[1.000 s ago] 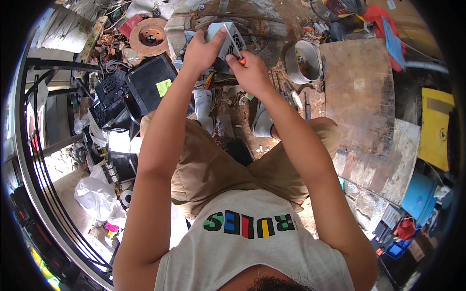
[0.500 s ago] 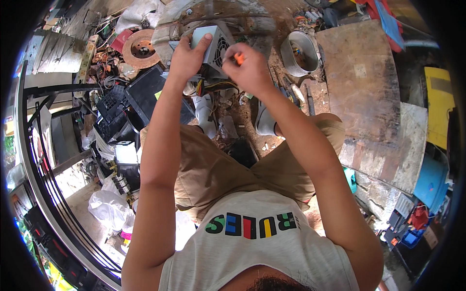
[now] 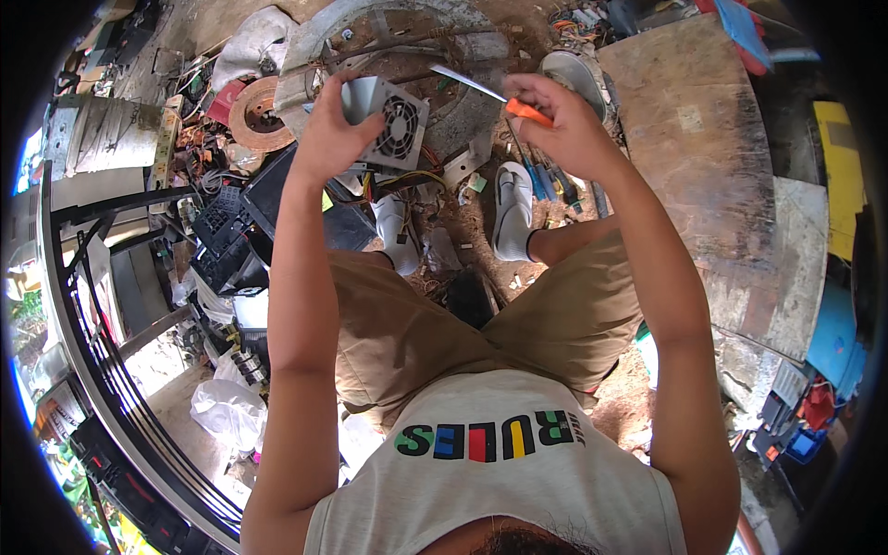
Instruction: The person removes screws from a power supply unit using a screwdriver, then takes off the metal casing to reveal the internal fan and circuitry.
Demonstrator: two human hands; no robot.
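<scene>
A grey metal computer power supply (image 3: 401, 125) with a round fan grille is tilted up in front of me. My left hand (image 3: 335, 134) grips its left side, thumb over the top casing. A bundle of coloured wires (image 3: 421, 176) trails from its lower side. To the right, my right hand (image 3: 560, 125) is closed round the orange handle of a screwdriver (image 3: 529, 112). Its bright shaft points up and left, clear of the power supply. Beneath both hands lies a round grey slab (image 3: 472, 88).
An oval metal tin (image 3: 575, 74) stands beyond my right hand. Several hand tools (image 3: 550, 180) lie by my right foot. Wooden boards (image 3: 684, 139) cover the right side. At left are a rusty brake disc (image 3: 259, 113), a black flat panel (image 3: 277, 199) and a black metal rack (image 3: 102, 305).
My right hand has drawn back to the right from the power supply, bringing the screwdriver shaft into sight. The power supply has turned, so its fan grille now faces me more.
</scene>
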